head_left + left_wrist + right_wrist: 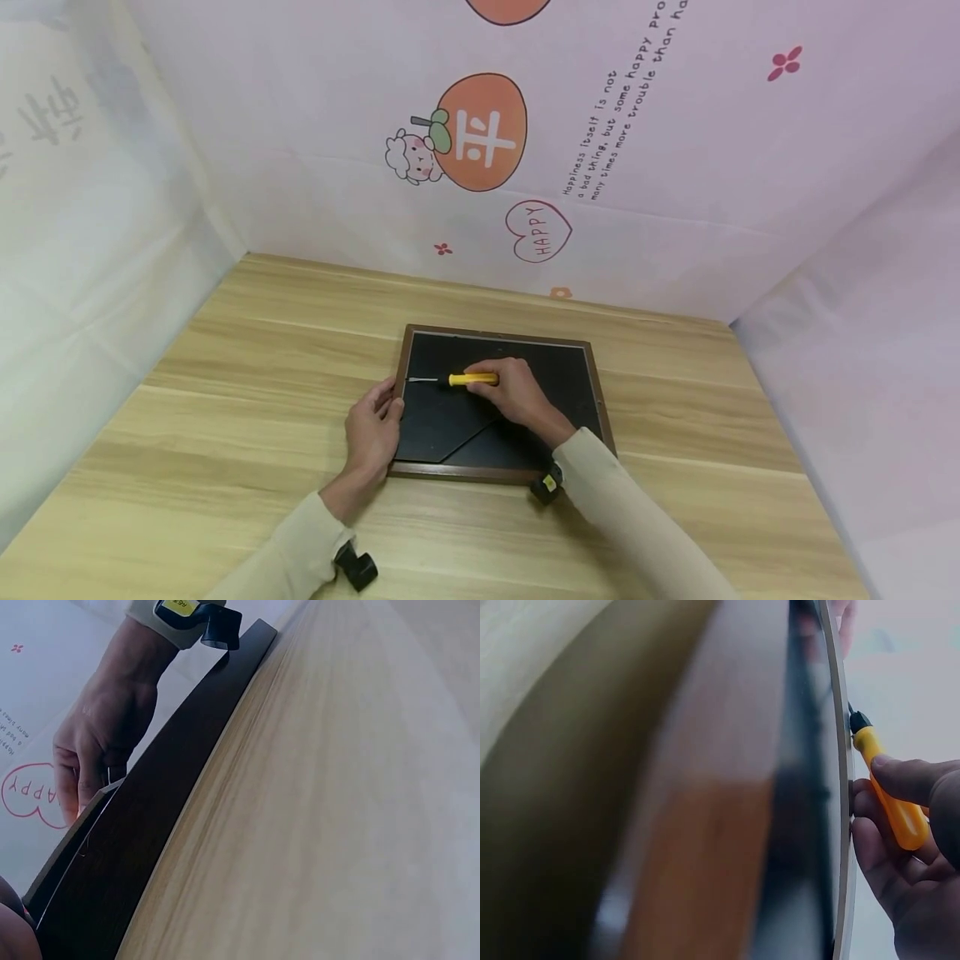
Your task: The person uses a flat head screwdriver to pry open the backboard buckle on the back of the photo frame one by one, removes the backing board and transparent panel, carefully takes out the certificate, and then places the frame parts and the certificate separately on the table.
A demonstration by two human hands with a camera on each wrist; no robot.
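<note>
A picture frame (480, 472) with a brown wooden rim lies back side up on the table, its black backing board (450, 417) showing. My left hand (372, 429) holds the frame's left edge, thumb at the rim. Over the board, my right hand (517, 390) grips a screwdriver (471, 379) by its yellow handle. The metal shaft points left, with its tip right at the inner side of the left rim. In the right wrist view, thumb and fingers close around the screwdriver (889, 787). The left wrist view shows the dark side of the frame (150, 787) up close.
The wood-grain table (262, 358) extends around the frame. White cloth walls (322, 150) with printed drawings and words stand at the back and both sides. A black wrist camera (356, 567) is strapped to the left sleeve, another (546, 486) to the right.
</note>
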